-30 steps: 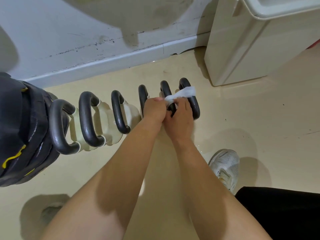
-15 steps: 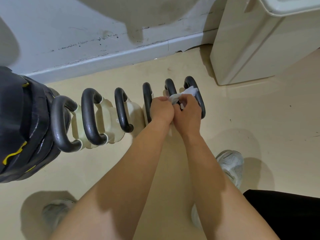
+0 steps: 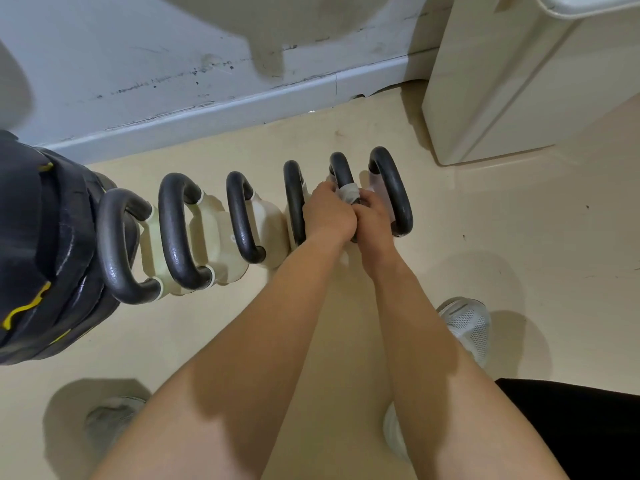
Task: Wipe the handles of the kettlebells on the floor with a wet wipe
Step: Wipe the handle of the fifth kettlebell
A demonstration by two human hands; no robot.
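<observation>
Six kettlebells sit in a row on the beige floor [image 3: 519, 237] near the far wall. Both hands are bunched together on the fifth handle [image 3: 341, 169], second from the right. The left hand [image 3: 329, 214] is clenched around that handle, and the right hand [image 3: 374, 220] pinches the white wet wipe [image 3: 348, 192], which is wrapped around the bar. A white cabinet [image 3: 519, 81] stands far right, and dark weight plates [image 3: 38, 244] sit at the left.
</observation>
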